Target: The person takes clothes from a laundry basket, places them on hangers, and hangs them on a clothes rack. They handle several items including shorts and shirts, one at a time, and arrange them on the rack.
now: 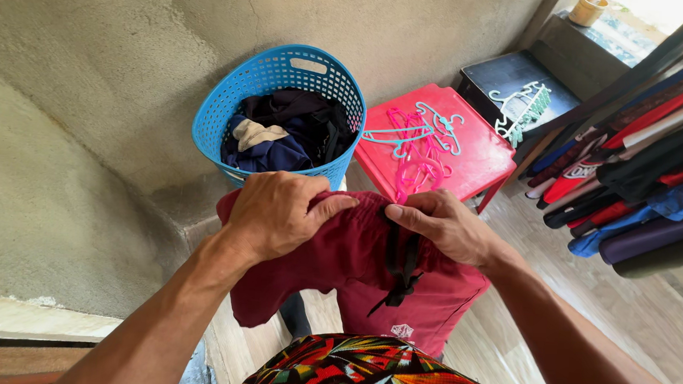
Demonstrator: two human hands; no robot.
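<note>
We clamp both hands, left [278,216] and right [445,225], on the waistband of the maroon shorts [368,275], fingers curled tight so they hang open near the blue basket [280,107].

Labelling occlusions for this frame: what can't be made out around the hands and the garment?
Head view, the only one:
- Maroon drawstring shorts: waistband edge is covered by the left hand and right hand; the lower hem is hidden behind the multicoloured patterned clothing.
- Blue perforated plastic laundry basket: its base is hidden by the hands and shorts; the dark clothes inside can't be told apart.
- Hanging garments: cut off by the right edge.
</note>
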